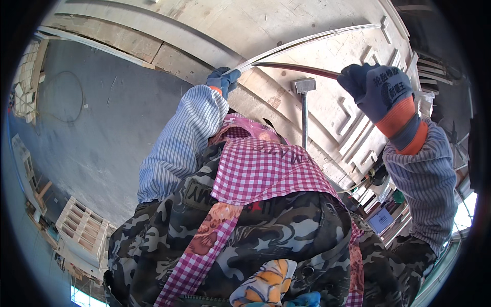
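Observation:
My left hand (223, 80), in a blue-grey work glove with an orange cuff, is closed on the near end of a long thin pale strip (312, 37). The strip runs away to the right over a wooden work surface (276, 28). In a matching glove, my right hand (376, 89) is wrapped round a slim dark red bar (302, 68), raised at the right. The bar's tip reaches left to the strip, close by my left hand; whether they touch I cannot tell. Between my hands a metal-headed hammer (305, 85) points its handle toward me.
Several short wooden pieces (353, 135) lie on the surface at the right. Long boards (169, 59) form its left edge, above a grey floor (123, 117). Wooden pallets (82, 225) stand at lower left. A blue-white box (381, 220) sits among clutter at lower right.

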### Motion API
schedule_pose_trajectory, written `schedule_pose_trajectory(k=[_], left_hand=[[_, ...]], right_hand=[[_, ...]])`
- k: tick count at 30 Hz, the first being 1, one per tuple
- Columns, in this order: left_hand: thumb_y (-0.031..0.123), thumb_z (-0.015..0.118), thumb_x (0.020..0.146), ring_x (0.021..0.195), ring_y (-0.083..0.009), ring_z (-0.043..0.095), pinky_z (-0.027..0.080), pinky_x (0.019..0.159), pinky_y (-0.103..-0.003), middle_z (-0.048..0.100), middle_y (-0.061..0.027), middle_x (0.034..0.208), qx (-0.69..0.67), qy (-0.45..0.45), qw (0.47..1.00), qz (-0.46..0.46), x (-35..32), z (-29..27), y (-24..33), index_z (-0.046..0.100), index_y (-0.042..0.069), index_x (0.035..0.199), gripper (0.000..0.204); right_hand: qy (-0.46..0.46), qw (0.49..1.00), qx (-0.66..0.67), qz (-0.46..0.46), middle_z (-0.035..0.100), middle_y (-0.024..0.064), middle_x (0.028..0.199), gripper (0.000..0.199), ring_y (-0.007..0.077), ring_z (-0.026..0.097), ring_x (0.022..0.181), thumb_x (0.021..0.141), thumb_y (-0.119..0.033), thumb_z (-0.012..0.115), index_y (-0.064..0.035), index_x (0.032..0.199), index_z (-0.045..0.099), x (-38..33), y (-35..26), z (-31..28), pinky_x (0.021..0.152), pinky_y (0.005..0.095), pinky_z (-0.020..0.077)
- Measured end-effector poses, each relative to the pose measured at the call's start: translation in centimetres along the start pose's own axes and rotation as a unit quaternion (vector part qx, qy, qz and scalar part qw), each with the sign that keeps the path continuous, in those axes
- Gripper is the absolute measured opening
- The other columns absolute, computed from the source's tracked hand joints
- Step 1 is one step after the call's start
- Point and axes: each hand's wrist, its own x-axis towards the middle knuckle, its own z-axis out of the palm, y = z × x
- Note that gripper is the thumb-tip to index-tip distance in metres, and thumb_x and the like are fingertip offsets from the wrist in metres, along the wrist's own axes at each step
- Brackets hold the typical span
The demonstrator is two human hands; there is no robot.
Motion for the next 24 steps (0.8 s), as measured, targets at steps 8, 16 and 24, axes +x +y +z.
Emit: schedule_pose_trajectory(k=[8, 16, 24], left_hand=[[0.018, 0.072, 0.071, 0.07, -0.0119, 0.058, 0.05, 0.062, -0.022, 0.062, -0.0033, 0.083, -0.002, 0.023, 1.0, -0.007, 0.5, 0.1, -0.9, 0.059, 0.008, 0.094, 0.029], [0.024, 0.071, 0.071, 0.066, -0.01, 0.055, 0.048, 0.062, -0.02, 0.06, -0.0006, 0.077, 0.035, 0.013, 0.999, 0.003, 0.6, 0.2, -1.0, 0.061, 0.011, 0.087, 0.023], [0.025, 0.072, 0.071, 0.058, -0.0096, 0.052, 0.046, 0.055, -0.021, 0.057, -0.0007, 0.071, 0.024, -0.006, 1.0, 0.008, 0.3, 0.1, -0.7, 0.06, 0.009, 0.084, 0.023]], right_hand=[[0.072, 0.995, 0.061, -0.03, 0.058, 0.0102, 0.063, 0.018, 0.0283, 0.057, 0.052, 0.084, -0.028, 0.057, -0.011, 0.079, 0.06, -0.2, -1.3, 1.1, 0.048, 0.0372, 0.0441], [0.052, 0.994, 0.092, -0.002, 0.059, 0.0101, 0.064, 0.016, 0.0281, 0.058, 0.055, 0.083, -0.026, 0.057, -0.011, 0.08, 0.062, -1.2, -1.5, 1.3, 0.051, 0.0373, 0.0447], [0.014, 0.995, 0.086, 0.039, 0.06, 0.0107, 0.066, 0.017, 0.0287, 0.058, 0.057, 0.083, -0.027, 0.058, -0.0112, 0.082, 0.064, -1.8, -1.8, 2.0, 0.051, 0.0366, 0.0451]])
